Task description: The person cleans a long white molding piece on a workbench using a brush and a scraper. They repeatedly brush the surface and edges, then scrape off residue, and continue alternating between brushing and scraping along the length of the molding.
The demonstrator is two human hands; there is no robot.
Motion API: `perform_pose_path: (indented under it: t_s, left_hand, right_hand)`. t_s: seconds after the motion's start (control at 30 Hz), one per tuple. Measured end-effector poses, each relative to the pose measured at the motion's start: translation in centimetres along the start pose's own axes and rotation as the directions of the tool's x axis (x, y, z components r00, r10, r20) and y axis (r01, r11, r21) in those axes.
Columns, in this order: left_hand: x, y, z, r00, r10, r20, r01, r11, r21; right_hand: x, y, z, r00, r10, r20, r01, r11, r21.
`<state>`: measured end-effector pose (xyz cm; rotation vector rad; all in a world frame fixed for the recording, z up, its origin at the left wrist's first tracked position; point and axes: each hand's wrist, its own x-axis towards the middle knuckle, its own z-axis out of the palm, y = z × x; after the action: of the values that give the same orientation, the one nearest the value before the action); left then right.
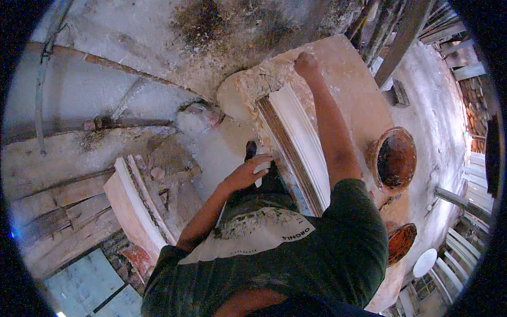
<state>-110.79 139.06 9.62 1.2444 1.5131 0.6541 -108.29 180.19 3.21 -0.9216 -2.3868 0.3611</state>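
A long white ribbed moulding (302, 132) lies lengthwise on the worktable (348, 68), beside a brown, rough-edged strip (282, 137). Beyond the moulding's far end, my right hand (307, 64) is closed low over the tabletop, arm stretched out. Whatever its fingers may hold is hidden. Close to my body, my left hand (247, 173) curls around a small white piece (261, 168), left of the moulding's near half. A thin dark wire (270, 82) sticks up near the strip's far end.
Two round brown basins (395, 160) with dark insides stand at the right. A clear plastic bag (198, 117) lies left of the table. Another white moulding piece (138, 198) rests at lower left by wooden planks (74, 211). Wooden posts (404, 45) rise at the far right.
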Motion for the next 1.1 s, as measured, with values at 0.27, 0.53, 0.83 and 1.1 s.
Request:
perform_pose_path:
  t_s: [0.27, 0.53, 0.83, 1.1]
  left_hand:
    - [3.2, -0.2, -4.6, 0.974, 0.180, 0.138, -0.181, 0.983, -0.003]
    - [7.5, -0.9, -8.5, 0.902, 0.276, 0.333, -0.348, 0.921, 0.178]
    - [10.5, -1.6, -9.9, 0.837, 0.477, 0.268, -0.544, 0.776, 0.319]
    - [12.5, -6.3, -8.9, 0.795, 0.401, 0.454, -0.567, 0.756, 0.326]
  right_hand:
    - [-1.9, 4.0, 4.3, 0.806, 0.585, 0.092, -0.587, 0.768, 0.256]
    - [2.0, -6.6, 3.7, 0.917, 0.145, 0.371, 0.017, 0.916, -0.400]
    - [-10.1, -10.4, -10.7, 0.740, 0.672, 0.031, -0.671, 0.740, -0.039]
    - [-11.7, -16.6, -6.2, 0.721, 0.682, 0.118, -0.644, 0.724, -0.248]
